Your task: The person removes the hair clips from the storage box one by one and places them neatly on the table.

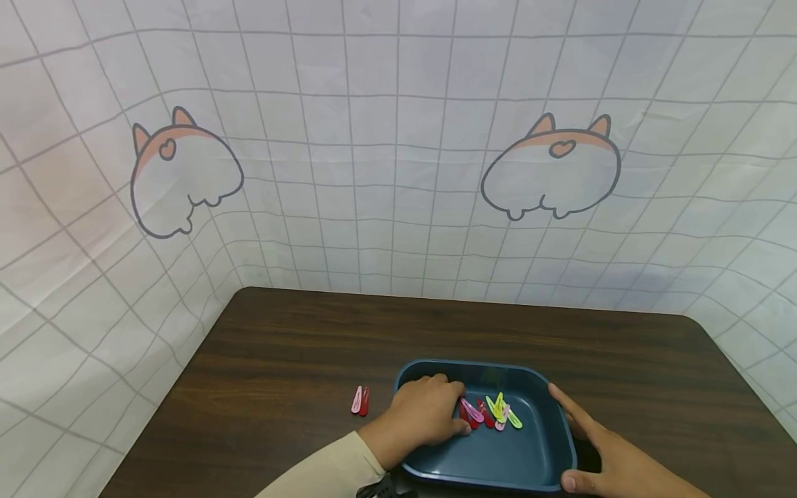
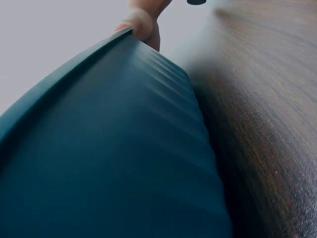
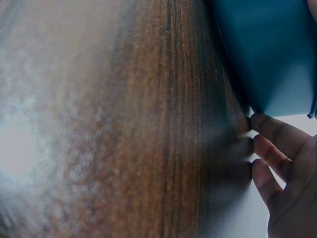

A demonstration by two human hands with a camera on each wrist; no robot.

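Note:
A dark teal tray [image 1: 560, 443] sits on the brown wooden table [image 1: 299, 360] near its front edge. Several hair clips [image 1: 495, 411], red, pink and yellow-green, lie in a heap inside it. My left hand [image 1: 429, 415] reaches over the tray's left rim, knuckles up. Its fingers and thumb curl round the end of a red clip [image 1: 465, 417] at the heap's left side. My right hand [image 1: 598, 449] holds the tray's near right corner, thumb on the front rim and index finger along the right rim. The left wrist view shows the tray's outer wall [image 2: 124, 148] with a fingertip [image 2: 141, 25] on its rim.
A pink and a red clip [image 1: 360, 400] lie side by side on the table just left of the tray. A white gridded cloth with cartoon prints [image 1: 398, 173] hangs behind and around the table. In the right wrist view, fingers [image 3: 277, 163] curl at the table's edge beside the tray's corner [image 3: 267, 54].

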